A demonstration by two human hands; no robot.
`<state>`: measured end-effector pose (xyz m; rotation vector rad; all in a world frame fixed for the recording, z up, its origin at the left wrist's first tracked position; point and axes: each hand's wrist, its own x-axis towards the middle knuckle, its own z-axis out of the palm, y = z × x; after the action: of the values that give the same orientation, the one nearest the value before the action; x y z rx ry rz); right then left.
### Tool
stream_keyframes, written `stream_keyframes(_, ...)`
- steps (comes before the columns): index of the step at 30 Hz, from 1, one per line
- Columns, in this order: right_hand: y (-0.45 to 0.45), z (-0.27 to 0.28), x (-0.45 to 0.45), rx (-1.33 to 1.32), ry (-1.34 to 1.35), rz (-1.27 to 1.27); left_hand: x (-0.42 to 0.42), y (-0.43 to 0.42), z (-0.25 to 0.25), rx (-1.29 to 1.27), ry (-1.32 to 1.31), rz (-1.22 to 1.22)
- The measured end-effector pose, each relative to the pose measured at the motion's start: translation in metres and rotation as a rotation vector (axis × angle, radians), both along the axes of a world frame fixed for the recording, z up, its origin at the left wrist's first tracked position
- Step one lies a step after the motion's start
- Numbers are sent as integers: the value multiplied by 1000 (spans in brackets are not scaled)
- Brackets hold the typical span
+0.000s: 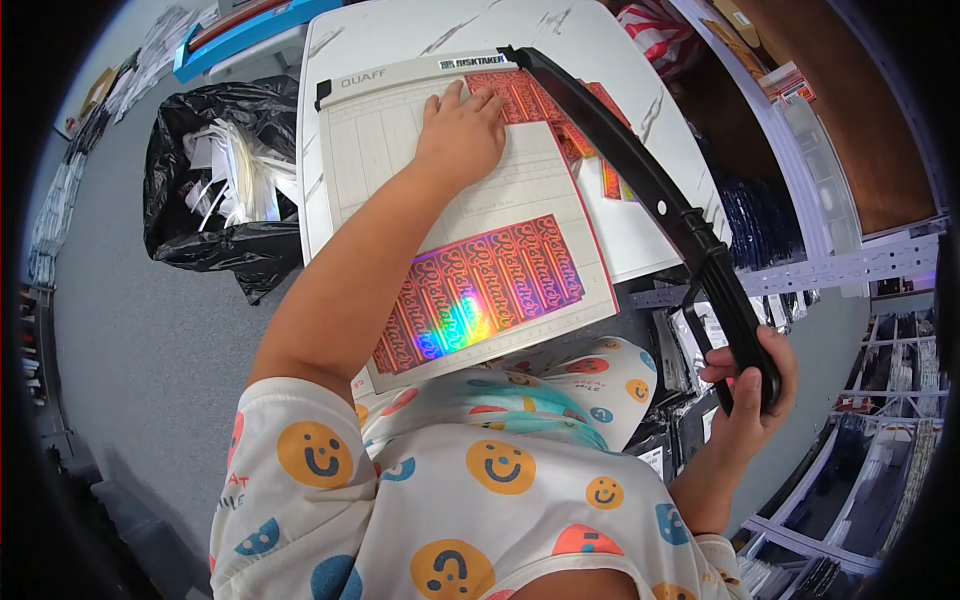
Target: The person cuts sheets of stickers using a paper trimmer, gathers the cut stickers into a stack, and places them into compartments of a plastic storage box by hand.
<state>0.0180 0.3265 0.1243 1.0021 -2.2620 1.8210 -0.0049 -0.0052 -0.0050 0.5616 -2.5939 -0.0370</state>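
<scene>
The cutter [385, 195] stuck out past the table's [400, 27] near edge, with bare table beyond its far end. Its long black arm [625, 150] slanted to the near right, handle [738, 325] wrapped by the right hand [750, 390]. The left hand [460, 135] lay flat, fingers slightly apart, maybe touching the red sheet [515, 98].

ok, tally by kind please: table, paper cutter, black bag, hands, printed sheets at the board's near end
Table: 1
Paper cutter: 1
Black bag: 1
Hands, left and right: 2
Printed sheet: 1
Total: 6
Not counted: red pieces behind the blade arm; they overlap.
</scene>
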Motion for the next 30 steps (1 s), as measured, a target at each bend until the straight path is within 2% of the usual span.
stream_keyframes(8,8,-16,-2,-29,1,49,0,0,1,-42,-82,23)
stream_keyframes(30,18,-43,0,-29,23,111,1,1,2,-26,-77,16)
